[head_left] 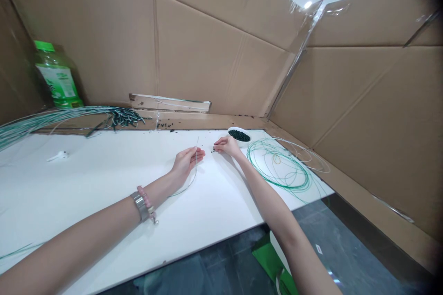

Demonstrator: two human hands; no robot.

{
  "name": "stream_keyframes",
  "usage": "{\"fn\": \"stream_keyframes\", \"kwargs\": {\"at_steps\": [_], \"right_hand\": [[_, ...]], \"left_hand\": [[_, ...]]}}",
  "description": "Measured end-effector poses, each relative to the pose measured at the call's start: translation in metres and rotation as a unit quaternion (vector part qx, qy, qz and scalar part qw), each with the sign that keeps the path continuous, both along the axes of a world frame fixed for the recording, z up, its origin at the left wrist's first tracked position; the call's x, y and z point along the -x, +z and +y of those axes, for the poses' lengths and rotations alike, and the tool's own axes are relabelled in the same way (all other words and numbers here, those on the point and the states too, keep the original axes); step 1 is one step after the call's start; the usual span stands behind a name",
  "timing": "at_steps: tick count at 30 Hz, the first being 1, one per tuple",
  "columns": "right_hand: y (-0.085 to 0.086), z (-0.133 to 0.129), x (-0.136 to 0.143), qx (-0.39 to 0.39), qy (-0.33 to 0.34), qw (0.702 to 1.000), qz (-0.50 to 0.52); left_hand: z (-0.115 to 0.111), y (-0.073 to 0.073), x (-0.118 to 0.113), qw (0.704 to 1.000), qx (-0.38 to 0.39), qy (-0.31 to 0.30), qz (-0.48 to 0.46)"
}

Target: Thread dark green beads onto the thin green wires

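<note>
Between the thumb and fingers of my left hand [187, 162] is a thin pale-green wire [191, 183]. Its short end points up past the thumb, and the rest curves down onto the white tabletop [214, 198]. To the right of it, my right hand [226, 145] is closed in a pinch, with tiny dark beads [212, 151] at and just below its fingertips. Right behind that hand stands a white bowl [248, 143] full of dark green beads [239, 135]. A gap separates my two hands.
Coiled green wire [308, 184] lies on the table at right. Bundled wires [69, 114] with dark tips lie at back left, before a green-capped bottle [58, 78]. White earphones [58, 156] rest at left. Cardboard walls [214, 46] enclose the table; loose beads [165, 125] dot the back ledge.
</note>
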State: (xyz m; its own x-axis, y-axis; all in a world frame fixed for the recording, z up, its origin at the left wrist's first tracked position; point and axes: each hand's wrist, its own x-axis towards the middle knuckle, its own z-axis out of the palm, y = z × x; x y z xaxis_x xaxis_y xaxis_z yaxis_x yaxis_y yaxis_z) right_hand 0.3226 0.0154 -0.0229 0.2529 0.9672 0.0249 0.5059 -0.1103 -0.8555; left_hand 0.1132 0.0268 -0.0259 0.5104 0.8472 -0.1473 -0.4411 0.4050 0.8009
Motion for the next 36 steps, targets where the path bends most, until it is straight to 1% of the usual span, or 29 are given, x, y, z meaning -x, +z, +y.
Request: {"fn": "stream_keyframes", "kwargs": {"at_steps": [9, 24, 27, 32, 34, 36], "right_hand": [[0.001, -0.001, 0.000, 0.018, 0.001, 1.000, 0.014], [-0.001, 0.002, -0.001, 0.021, -0.022, 1.000, 0.009], [0.003, 0.001, -0.004, 0.008, -0.034, 0.999, 0.007], [0.014, -0.005, -0.012, -0.021, -0.053, 0.998, 0.005], [0.016, -0.007, -0.013, -0.025, -0.058, 0.998, 0.003], [0.017, -0.008, -0.014, -0.025, -0.061, 0.998, 0.001]], "left_hand": [[0.002, -0.003, -0.001, 1.000, -0.002, -0.002, -0.005], [-0.001, 0.001, 0.000, 1.000, 0.009, 0.009, -0.009], [-0.001, 0.002, -0.001, 0.999, 0.019, 0.036, -0.016], [0.005, 0.003, 0.000, 0.991, 0.027, 0.127, -0.038], [0.008, 0.002, 0.001, 0.988, 0.023, 0.144, -0.044], [0.009, 0.001, 0.001, 0.988, 0.020, 0.146, -0.046]]}}
